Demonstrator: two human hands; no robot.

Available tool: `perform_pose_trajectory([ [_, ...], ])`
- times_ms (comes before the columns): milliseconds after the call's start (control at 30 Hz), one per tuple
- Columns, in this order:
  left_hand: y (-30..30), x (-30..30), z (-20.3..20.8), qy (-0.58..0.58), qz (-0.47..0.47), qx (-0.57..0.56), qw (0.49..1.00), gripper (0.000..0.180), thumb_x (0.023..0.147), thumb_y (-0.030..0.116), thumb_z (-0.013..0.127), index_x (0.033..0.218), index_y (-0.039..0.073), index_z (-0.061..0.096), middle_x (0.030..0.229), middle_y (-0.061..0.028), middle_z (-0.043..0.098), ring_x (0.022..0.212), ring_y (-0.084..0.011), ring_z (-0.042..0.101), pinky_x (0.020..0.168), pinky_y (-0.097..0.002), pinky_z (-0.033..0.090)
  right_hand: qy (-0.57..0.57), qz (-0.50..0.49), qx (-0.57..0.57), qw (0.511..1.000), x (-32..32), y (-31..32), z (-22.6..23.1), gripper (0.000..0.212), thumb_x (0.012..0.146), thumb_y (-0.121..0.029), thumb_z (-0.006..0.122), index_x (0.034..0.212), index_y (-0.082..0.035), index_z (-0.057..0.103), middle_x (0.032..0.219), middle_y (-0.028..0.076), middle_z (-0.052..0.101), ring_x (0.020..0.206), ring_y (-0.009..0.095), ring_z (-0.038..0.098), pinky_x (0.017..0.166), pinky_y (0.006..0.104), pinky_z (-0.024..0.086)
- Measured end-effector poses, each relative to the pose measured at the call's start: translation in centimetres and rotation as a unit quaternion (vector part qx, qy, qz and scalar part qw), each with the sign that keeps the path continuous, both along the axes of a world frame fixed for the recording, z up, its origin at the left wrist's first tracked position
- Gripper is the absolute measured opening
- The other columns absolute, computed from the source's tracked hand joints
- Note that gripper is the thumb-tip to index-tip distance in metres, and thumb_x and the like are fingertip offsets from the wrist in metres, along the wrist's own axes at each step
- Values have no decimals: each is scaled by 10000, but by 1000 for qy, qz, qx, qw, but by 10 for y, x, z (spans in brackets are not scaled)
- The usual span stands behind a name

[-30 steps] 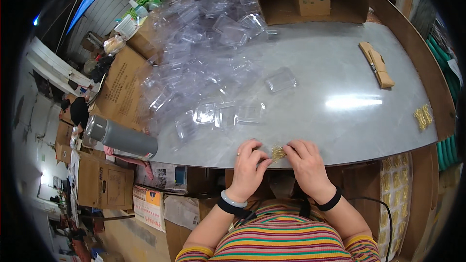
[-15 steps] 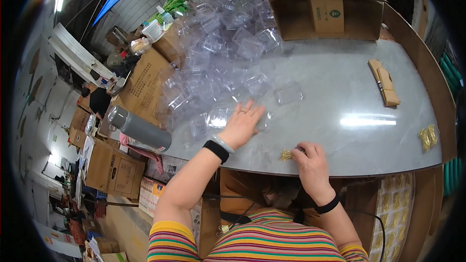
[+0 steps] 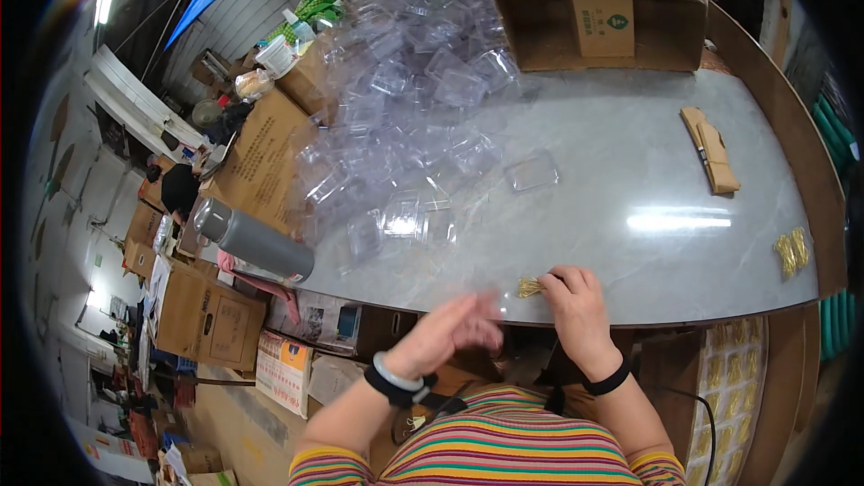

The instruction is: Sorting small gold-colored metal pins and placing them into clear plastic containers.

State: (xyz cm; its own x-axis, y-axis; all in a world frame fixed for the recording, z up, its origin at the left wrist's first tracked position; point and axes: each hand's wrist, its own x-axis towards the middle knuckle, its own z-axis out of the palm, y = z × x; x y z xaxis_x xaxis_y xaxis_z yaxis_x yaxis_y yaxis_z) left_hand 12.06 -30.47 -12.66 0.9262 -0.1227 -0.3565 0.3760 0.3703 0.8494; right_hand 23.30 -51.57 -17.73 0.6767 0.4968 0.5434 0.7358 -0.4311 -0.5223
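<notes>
The left hand (image 3: 459,328), blurred, angles far and right from its forearm (image 3: 346,421); the right hand (image 3: 578,308) pinches with curled fingers (image 3: 569,278).

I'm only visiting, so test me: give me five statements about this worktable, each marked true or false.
1. Clear plastic boxes are heaped on the left part of the table. True.
2. The grey bottle is at the table's right end. False: it is at the left.
3. The right hand touches a small gold bundle. True.
4. Both wrists are bare. False: each wears a black band.
5. The left hand rests on the heap. False: it is blurred, by the table's near edge.
</notes>
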Motion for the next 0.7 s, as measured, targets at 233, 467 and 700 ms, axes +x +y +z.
perform_pose_trajectory([
  [233,-2,-33,-91,185,-123,-345,912,549,1073,410,372,1467,30,407,1126,-210,651,869,-247,679,748,-369,560,-1,19,-26,999,0,5,0,243,765,-2,609,995,-61,663,1038,82,630,978,297,575,863,382,491],
  [467,-11,3,-125,199,-142,-406,881,540,1075,430,318,1414,37,466,1162,-274,646,821,-293,686,665,-380,562,32,168,-60,983,-12,5,17,255,747,-41,649,1000,-59,678,1051,83,642,985,295,587,871,381,502],
  [700,-18,-14,-103,230,-70,-305,922,610,1067,533,247,1294,45,535,1171,-250,649,840,-277,663,662,-365,536,75,224,-85,968,-57,-3,6,348,702,-46,714,1048,-61,684,1069,78,635,1007,278,586,905,381,495],
])
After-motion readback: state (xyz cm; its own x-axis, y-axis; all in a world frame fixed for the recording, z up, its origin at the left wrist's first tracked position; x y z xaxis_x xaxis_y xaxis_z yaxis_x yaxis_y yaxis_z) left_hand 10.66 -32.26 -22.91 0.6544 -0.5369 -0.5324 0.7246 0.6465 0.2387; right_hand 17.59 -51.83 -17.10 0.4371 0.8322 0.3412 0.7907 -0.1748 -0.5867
